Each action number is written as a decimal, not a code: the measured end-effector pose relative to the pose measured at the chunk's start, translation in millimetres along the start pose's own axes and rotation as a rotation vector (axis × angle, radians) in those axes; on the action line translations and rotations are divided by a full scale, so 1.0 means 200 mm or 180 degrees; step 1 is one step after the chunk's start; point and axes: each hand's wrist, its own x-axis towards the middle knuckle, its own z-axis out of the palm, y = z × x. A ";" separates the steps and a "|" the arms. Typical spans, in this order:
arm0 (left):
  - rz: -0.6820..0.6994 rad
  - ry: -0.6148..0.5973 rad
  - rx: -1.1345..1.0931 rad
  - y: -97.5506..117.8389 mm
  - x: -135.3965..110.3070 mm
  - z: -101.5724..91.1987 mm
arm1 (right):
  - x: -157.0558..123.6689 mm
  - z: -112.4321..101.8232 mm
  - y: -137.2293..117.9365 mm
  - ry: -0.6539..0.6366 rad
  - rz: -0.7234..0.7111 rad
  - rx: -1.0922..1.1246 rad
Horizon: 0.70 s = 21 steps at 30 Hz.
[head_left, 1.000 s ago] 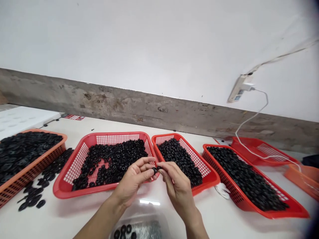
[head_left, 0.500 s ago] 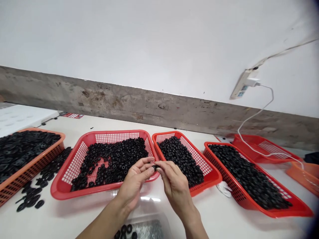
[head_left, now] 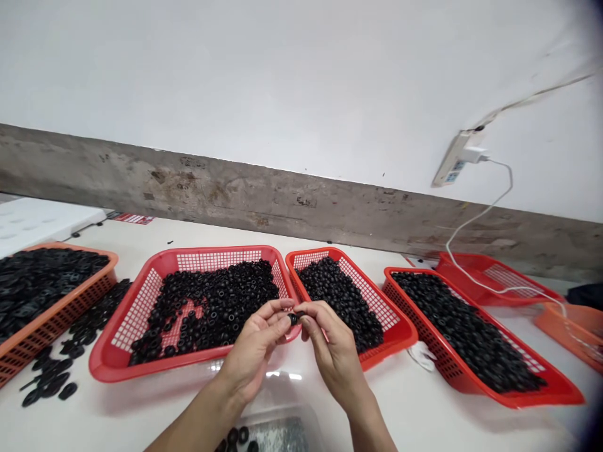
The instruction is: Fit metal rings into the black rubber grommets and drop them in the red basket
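Note:
Between my two hands is a small black ring (head_left: pixel 293 319), partly hidden by the fingertips. My left hand (head_left: pixel 257 342) pinches it from the left with thumb and fingers. From the right, my right hand (head_left: pixel 332 342) has thumb and forefinger closed at the ring's edge on a small dark piece too covered to name. Both hands are raised over the front of the red basket (head_left: pixel 188 361) of loose black rings and the narrower red basket (head_left: pixel 409 339) of black pieces. Below them, a clear plastic container (head_left: pixel 282 417) holds several black rings.
An orange basket (head_left: pixel 89 292) heaped with flat black parts stands at left, with loose black parts (head_left: pixel 54 376) beside it. Another filled red basket (head_left: pixel 563 395) is at right. A white cable (head_left: pixel 475 220) hangs from a power strip (head_left: pixel 451 158) across a red basket (head_left: pixel 494 273).
The black ring shows more plainly between my fingertips, and my right fingers have shifted slightly around it. The view has moved a little; the baskets stay put.

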 end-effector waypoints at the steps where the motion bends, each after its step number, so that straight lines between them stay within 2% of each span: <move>1: 0.0016 0.0016 0.0018 0.00 0.00 0.00 | 0.00 0.00 0.00 -0.0019 0.0001 -0.0027; 6: 0.0194 0.0137 0.0191 -0.01 0.00 0.01 | -0.01 0.00 0.00 -0.0117 -0.0201 -0.0399; 12: 0.0384 0.0347 0.0215 -0.02 -0.01 0.02 | -0.01 0.03 -0.01 0.0035 -0.0712 -0.1104; 16: 0.0246 0.0418 0.0055 -0.02 -0.01 0.02 | -0.01 0.04 -0.02 -0.0072 -0.0871 -0.1530; 21: 0.0079 0.0397 0.0021 -0.03 -0.01 0.02 | 0.00 0.04 -0.01 0.0213 -0.1062 -0.1790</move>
